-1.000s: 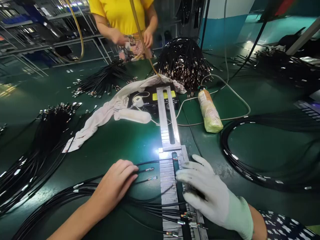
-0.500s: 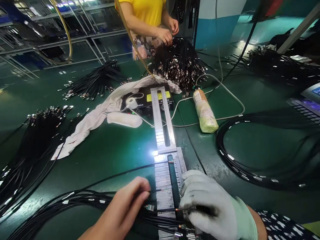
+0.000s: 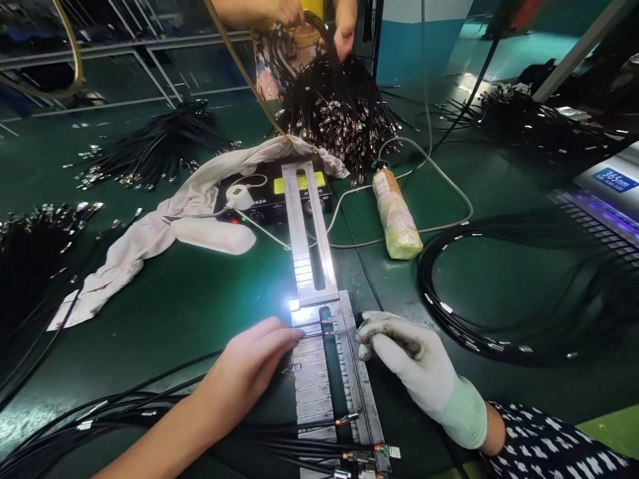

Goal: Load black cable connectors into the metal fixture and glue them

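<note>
Pinching a black cable [image 3: 315, 334] between closed thumb and forefinger, the bare left hand [image 3: 253, 354] reaches over the slotted metal jig's [image 3: 314, 389] left edge. The cable's end crosses the slot, between both hands; the gloved right hand [image 3: 430, 376] hovers half-curled beside the right edge, its grip on anything impossible to tell.

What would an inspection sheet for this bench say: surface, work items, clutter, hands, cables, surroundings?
Surface: green table, glossy, with glare.
Work items: slotted metal strip with cable ends across it, bright light at its left edge.
Clutter: twisted white cloth, wrapped bottle.
Hands: bare left hand pinching a cable over the strip; gloved right hand curled beside the strip, hold unclear.
Cables: black coil on the right, large pile at the far side.
Surroundings: another person's hand by the far pile; metal shelves behind.
</note>
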`<state>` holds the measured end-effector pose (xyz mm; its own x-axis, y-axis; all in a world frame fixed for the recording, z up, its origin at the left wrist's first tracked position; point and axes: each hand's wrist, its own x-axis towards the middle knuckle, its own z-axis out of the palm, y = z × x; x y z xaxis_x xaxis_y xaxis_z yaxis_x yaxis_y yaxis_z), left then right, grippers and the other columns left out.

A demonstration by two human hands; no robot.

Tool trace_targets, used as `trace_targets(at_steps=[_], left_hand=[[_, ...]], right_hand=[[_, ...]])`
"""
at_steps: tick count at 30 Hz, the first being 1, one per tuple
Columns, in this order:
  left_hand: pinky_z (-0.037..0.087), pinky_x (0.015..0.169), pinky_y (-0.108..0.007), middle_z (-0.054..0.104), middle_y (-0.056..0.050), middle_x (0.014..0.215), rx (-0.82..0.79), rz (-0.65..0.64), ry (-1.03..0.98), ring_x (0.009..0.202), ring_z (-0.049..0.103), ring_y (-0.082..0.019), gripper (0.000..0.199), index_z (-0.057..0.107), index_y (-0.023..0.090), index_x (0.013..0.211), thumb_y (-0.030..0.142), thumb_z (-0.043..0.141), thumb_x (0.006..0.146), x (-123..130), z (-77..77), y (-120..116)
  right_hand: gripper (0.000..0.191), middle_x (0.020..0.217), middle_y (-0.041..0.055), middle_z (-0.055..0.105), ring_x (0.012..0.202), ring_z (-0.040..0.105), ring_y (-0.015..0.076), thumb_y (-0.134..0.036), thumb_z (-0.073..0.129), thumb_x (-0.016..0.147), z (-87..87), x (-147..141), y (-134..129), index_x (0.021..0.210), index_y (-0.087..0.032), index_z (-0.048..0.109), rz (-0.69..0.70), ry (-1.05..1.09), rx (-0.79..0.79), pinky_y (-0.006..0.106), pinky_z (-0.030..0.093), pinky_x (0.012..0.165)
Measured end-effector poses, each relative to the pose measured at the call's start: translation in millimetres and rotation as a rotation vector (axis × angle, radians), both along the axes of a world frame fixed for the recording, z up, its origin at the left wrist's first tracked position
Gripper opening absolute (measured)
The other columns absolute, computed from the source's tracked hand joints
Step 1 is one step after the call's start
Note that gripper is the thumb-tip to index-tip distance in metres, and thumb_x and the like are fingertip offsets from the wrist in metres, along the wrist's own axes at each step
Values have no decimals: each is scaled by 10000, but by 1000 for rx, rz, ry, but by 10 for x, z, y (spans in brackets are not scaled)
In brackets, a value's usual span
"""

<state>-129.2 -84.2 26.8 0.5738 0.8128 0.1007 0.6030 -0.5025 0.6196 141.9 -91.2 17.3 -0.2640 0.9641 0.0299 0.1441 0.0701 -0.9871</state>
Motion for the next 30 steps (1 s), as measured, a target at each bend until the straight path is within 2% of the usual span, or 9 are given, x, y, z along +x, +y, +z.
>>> trace_targets(at_steps=[4,9,16,22,27,30], left_hand=[[445,677,-206,579,-25,902,123,-38,86,769,555,-110,273,570,204,1159,113,403,963,-70,0,44],[467,753,-237,585,-78,1009,280,-77,153,864,563,-138,296,535,159,1206,83,400,954,-108,-48,16],[470,771,-233,562,-92,1038,264,-48,163,901,551,-139,321,521,141,1223,43,418,935,-118,-57,-14],[475,816,-245,571,-106,1083,240,-126,90,951,556,-146,369,511,137,1264,27,395,931,-122,-99,15],[477,808,-221,584,-86,1072,210,-87,67,950,563,-136,350,525,164,1239,40,422,929,-102,-107,7],[467,801,-270,576,-78,1073,291,-1,130,957,558,-161,378,560,231,1243,82,382,945,-123,-123,-65]], right_hand=[[172,813,-3,694,933,630,180,-219,538,918,25,-8,-1,840,-230,692,-8,10,14,338,463,934],[157,814,-13,706,944,636,182,-215,552,910,8,13,18,849,-240,695,-26,-28,36,353,434,995],[172,881,7,719,984,636,199,-250,537,925,-34,44,106,882,-240,703,-55,-118,73,377,423,1028],[146,920,8,722,941,646,189,-209,547,916,-12,13,115,894,-230,689,5,-194,169,390,435,1019],[143,946,4,715,970,630,188,-206,550,917,-7,10,118,933,-241,688,1,-198,168,379,449,994],[145,947,-5,706,948,627,174,-206,546,925,-19,13,123,930,-249,684,13,-198,159,367,438,1002]])
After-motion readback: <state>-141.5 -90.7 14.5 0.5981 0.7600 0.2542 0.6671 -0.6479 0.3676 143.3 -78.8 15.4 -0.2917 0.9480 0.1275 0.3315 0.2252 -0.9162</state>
